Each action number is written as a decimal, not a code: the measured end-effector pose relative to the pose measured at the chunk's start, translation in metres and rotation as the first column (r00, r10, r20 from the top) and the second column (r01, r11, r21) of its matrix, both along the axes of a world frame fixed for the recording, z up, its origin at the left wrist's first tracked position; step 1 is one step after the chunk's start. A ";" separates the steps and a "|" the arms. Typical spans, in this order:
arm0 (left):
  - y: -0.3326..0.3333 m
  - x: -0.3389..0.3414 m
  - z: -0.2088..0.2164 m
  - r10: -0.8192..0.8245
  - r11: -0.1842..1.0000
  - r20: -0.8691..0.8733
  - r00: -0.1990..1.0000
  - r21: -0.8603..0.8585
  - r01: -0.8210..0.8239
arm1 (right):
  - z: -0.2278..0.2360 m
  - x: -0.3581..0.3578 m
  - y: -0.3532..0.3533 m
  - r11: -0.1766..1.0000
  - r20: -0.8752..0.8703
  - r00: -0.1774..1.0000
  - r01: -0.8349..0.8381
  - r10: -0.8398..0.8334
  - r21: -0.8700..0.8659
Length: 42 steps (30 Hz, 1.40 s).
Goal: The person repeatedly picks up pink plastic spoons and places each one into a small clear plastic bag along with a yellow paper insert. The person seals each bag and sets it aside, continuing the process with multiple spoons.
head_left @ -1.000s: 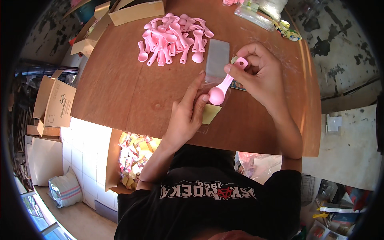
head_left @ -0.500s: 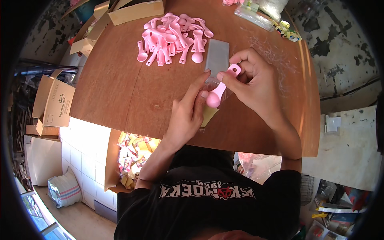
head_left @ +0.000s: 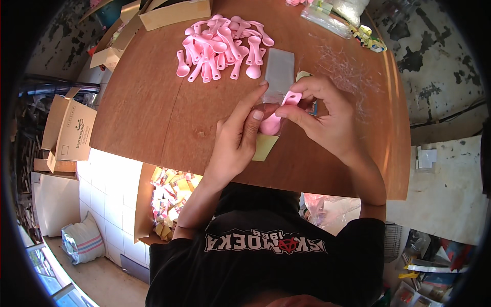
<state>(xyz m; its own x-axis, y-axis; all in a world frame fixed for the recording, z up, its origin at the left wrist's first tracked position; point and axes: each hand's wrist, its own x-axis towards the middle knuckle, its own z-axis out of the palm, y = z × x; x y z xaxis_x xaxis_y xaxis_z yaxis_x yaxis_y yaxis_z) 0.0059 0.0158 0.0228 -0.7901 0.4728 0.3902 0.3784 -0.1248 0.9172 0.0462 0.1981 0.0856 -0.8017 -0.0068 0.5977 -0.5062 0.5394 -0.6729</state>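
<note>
Over the brown wooden table (head_left: 148,117), my left hand (head_left: 239,134) holds thumb and forefinger apart beside a round-bowled pink plastic spoon (head_left: 271,125); whether it grips anything, I cannot tell. My right hand (head_left: 323,115) pinches the spoon's holed handle. Beyond lie a translucent grey plastic stack (head_left: 280,66) and heaped pink spoons (head_left: 217,48).

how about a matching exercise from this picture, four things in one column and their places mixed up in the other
Things:
1. heap of pink spoons
2. single pink spoon
3. yellow slip
4. striped white sack

Places:
A. pinched by the right hand
B. lower left of the view
C. far part of the table
D. just below the single spoon's bowl in the view

Pairs: 1-C, 2-A, 3-D, 4-B
</note>
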 end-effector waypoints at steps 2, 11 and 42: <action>-0.001 0.003 0.005 0.013 1.000 0.034 0.999 -0.008 -0.012 | 0.002 -0.005 0.007 0.928 -0.080 0.991 -0.075 0.111 0.364; -0.003 0.010 0.001 0.028 0.999 -0.177 0.984 -0.018 -0.032 | -0.003 0.006 -0.003 0.915 -0.069 0.998 0.019 0.010 0.403; -0.005 0.015 -0.008 -0.030 0.916 -0.026 0.999 0.400 0.038 | -0.091 -0.042 0.206 0.890 0.399 0.853 0.426 -0.336 -0.161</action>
<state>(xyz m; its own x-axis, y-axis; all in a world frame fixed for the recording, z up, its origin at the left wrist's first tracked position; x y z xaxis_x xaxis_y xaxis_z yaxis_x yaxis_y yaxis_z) 0.0212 0.0103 0.0153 -0.7671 0.3002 0.5670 0.3839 -0.4933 0.7806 0.0047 0.4043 -0.0051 -0.8668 0.4472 0.2208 0.0008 0.4440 -0.8960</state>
